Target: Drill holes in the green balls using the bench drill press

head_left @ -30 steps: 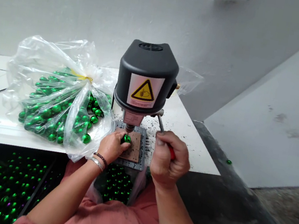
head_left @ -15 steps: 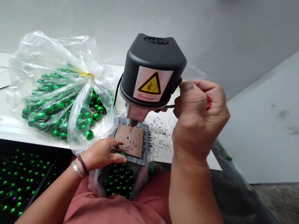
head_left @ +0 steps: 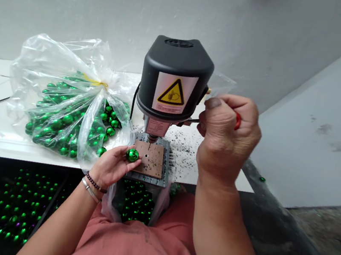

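A shiny green ball (head_left: pixel 132 154) rests in the fingers of my left hand (head_left: pixel 115 165), palm turned up. This hand is at the left edge of a brown board (head_left: pixel 155 159) with a small hole in it, fixed on the grey base (head_left: pixel 165 170) of a bench drill press (head_left: pixel 177 66). Above the board, the thin drill bit (head_left: pixel 150 146) is apart from the ball. My right hand (head_left: pixel 229 132) is closed around the press's feed lever (head_left: pixel 195 121) on the right; the lever's grip is hidden inside the fist.
On the white table (head_left: pixel 183 168), a clear plastic bag (head_left: pixel 61 56) tied in yellow holds many green balls. Dark shavings lie around the base. More balls are in a bag (head_left: pixel 161 203) below the table edge. One ball (head_left: pixel 262 179) lies at the right.
My left hand has come up from below the front edge of the base and turned palm up, with a green ball now showing in its fingers. My right hand has barely moved.
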`<state>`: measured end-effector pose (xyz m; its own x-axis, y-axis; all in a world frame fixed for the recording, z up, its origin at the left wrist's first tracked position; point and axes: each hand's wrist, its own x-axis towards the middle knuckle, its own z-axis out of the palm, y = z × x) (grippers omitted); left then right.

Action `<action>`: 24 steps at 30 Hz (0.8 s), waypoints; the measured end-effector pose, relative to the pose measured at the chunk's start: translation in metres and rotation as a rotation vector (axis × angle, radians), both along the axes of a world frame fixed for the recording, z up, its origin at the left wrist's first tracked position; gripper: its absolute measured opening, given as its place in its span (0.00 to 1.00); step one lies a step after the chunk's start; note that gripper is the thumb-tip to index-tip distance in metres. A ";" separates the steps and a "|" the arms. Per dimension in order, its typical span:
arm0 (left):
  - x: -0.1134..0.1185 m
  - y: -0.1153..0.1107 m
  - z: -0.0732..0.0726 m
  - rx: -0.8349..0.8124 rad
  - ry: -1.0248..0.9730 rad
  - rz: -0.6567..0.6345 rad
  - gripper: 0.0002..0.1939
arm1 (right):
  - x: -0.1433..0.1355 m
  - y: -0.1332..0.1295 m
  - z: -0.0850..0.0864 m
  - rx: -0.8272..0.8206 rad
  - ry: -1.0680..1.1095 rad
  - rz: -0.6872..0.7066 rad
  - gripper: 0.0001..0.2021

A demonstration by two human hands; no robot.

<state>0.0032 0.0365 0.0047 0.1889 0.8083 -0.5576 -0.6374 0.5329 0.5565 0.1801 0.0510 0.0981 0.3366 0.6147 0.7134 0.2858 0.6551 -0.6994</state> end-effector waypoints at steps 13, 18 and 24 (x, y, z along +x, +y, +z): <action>0.008 0.003 -0.018 0.209 0.194 -0.052 0.08 | -0.001 -0.004 0.002 -0.042 0.090 -0.058 0.10; 0.009 0.006 -0.016 0.076 0.179 -0.080 0.12 | -0.001 -0.005 0.002 -0.019 0.063 -0.064 0.09; 0.009 0.007 -0.017 0.240 0.324 -0.087 0.20 | -0.001 -0.006 0.003 -0.007 0.046 -0.083 0.07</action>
<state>0.0120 0.0432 -0.0124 0.1078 0.9115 -0.3970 -0.3669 0.4076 0.8362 0.1790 0.0453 0.1013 0.4188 0.5882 0.6918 0.3067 0.6255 -0.7174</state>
